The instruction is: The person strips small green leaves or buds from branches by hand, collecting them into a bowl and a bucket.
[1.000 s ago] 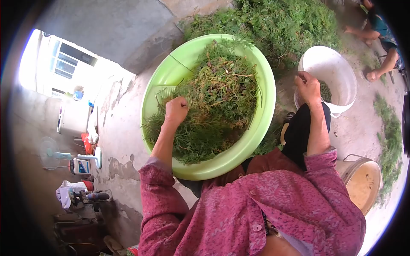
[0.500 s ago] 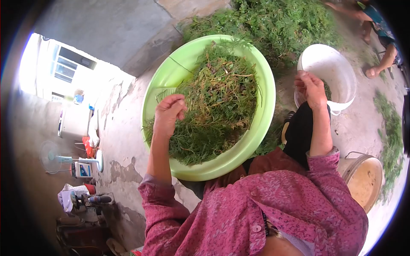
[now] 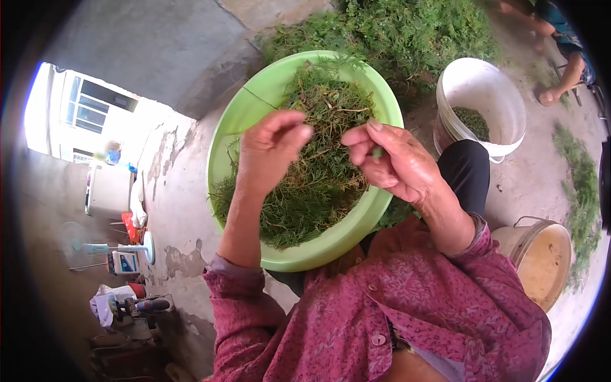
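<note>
My left hand (image 3: 270, 153) is over the left part of a lime-green basin (image 3: 219, 149), its thumb and index finger bent toward each other in a pinch. Whatever they hold is too small to make out. Facing it, my right hand (image 3: 404, 165) hovers above the basin's right side with curled fingers and the thumb on top. A small green piece (image 3: 378, 152) shows between those fingers. Beneath both hands, feathery green sprigs (image 3: 299, 216) are heaped in the basin, mixed with some yellowed stems. The basin rests at my lap.
A white bucket (image 3: 519, 108) on the right holds small green bits (image 3: 472, 121). Nearer stands another bucket (image 3: 509, 245) with a tan top. Cut greenery (image 3: 407, 38) is piled behind the basin. Another person (image 3: 566, 44) sits at upper right. A fan (image 3: 95, 247) stands left.
My right hand has moved left from beside the white bucket to above the basin. My left hand has shifted slightly right, toward it. The green bits in the bucket now show more fully.
</note>
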### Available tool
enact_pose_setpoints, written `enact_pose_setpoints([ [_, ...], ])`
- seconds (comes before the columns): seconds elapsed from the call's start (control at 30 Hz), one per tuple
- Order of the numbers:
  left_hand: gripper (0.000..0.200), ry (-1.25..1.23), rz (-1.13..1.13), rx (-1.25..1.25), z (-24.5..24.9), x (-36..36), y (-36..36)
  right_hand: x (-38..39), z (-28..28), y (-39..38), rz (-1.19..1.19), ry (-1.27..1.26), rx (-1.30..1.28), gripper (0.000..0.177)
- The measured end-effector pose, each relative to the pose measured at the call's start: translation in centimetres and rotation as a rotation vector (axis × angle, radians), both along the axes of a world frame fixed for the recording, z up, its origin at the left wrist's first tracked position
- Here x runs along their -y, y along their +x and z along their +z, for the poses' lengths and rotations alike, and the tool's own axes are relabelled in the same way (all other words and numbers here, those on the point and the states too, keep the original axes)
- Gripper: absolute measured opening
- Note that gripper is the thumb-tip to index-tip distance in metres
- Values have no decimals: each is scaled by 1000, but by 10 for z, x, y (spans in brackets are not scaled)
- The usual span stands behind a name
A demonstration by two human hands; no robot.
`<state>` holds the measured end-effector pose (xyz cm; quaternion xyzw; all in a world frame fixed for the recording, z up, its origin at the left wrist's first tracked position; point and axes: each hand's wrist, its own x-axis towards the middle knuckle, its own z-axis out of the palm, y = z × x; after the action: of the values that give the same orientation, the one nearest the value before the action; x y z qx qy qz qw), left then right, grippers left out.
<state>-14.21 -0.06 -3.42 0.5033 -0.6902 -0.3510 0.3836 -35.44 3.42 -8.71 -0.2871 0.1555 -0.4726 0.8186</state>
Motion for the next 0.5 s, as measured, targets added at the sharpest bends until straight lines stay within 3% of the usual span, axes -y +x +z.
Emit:
enact_pose_setpoints([
  [0.1,12,132,247,276,-53,32,68,-11,-8,5,-162,-111,-93,29],
  [0.17,12,117,307,395,-94,48,99,-14,-19,12,-565,-470,-604,22],
  [0.2,12,10,296,467,-108,50,108,-16,-19,14,-615,-578,-725,19],
  [0.3,12,-130,265,610,-131,60,112,-22,-17,21,-666,-781,-861,19],
  [0.5,15,-208,323,829,-135,67,102,-21,-23,26,-724,-874,-892,20],
])
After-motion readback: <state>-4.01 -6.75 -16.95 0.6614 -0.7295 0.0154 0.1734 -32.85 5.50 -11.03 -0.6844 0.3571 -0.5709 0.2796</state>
